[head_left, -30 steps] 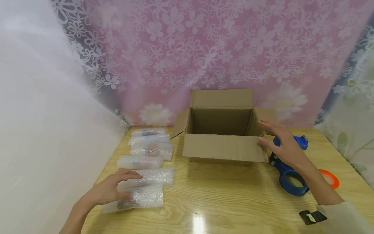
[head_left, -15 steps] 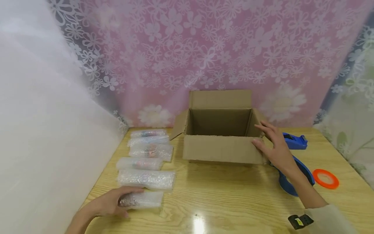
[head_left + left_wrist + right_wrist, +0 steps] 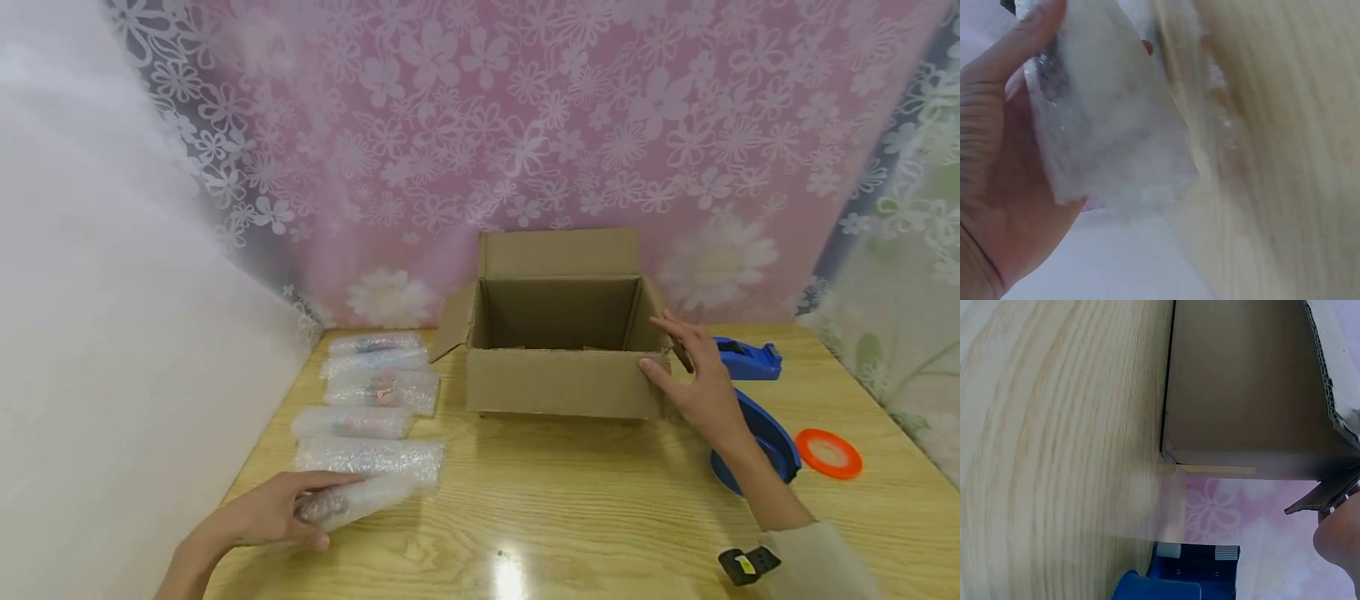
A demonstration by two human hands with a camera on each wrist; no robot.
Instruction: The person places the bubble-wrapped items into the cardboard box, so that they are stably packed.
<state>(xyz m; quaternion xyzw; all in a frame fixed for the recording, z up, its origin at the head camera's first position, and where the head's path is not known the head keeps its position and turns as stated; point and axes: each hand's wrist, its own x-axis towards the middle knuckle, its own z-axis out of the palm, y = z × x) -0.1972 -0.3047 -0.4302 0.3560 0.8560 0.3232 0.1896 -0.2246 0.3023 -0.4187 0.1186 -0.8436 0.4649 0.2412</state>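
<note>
My left hand [image 3: 273, 510] grips a bubble-wrapped packet [image 3: 367, 502] at its left end. In the left wrist view the thumb lies across the packet's wrap [image 3: 1110, 119], and something dark shows through near it. The packet's right end is tilted up above the wooden table. An open-topped cardboard box [image 3: 566, 383] stands at the back, its flaps folded outward. My right hand [image 3: 701, 392] holds the box's front right corner, thumb on the front and fingers over the right side. Only part of that hand shows in the right wrist view, beside a side flap [image 3: 1319, 494].
Several more bubble-wrapped packets [image 3: 367, 457] lie in a column along the table's left side. Right of the box are a small blue tape dispenser [image 3: 750, 362], a larger blue tool [image 3: 761, 446] partly behind my forearm, and an orange ring [image 3: 828, 454]. A flowered curtain [image 3: 525, 125] hangs behind.
My left hand has come down over the nearest packet, taken hold of it and raised its right end. My right hand has closed in on the box corner, and the right flap has swung down.
</note>
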